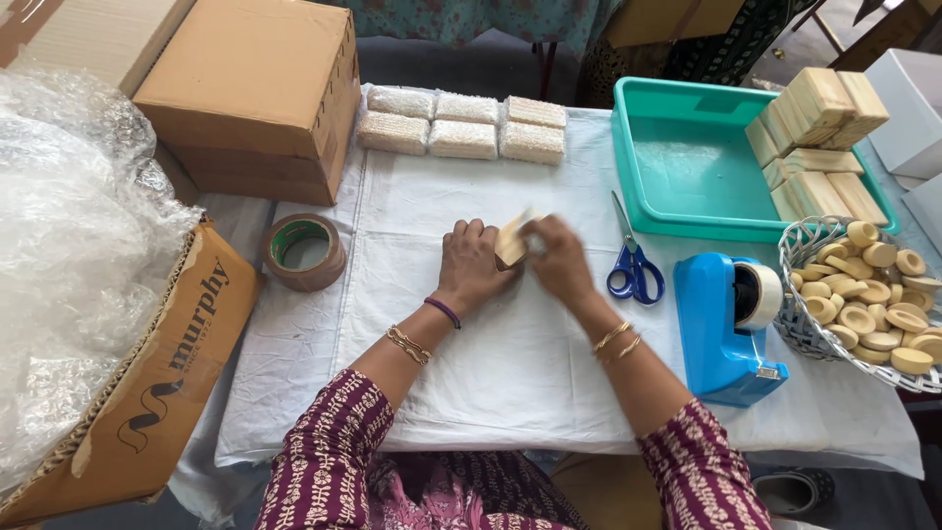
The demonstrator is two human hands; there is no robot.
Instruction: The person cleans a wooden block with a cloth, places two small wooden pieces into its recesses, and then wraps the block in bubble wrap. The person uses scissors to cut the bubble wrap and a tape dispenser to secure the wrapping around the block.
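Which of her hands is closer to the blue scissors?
The right hand. It lies just left of the blue scissors on the white cloth; the left hand is farther off, beyond the small pale block both hands hold.

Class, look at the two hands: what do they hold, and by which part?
Both the left hand and right hand hold one small pale block between them, gripping its opposite ends.

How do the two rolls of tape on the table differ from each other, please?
The brown tape roll lies flat and loose on the cloth, left of the hands; the pale tape roll stands on edge, mounted in the blue dispenser on the right. The brown roll is wider across, with a green inner core. Both are round and untouched.
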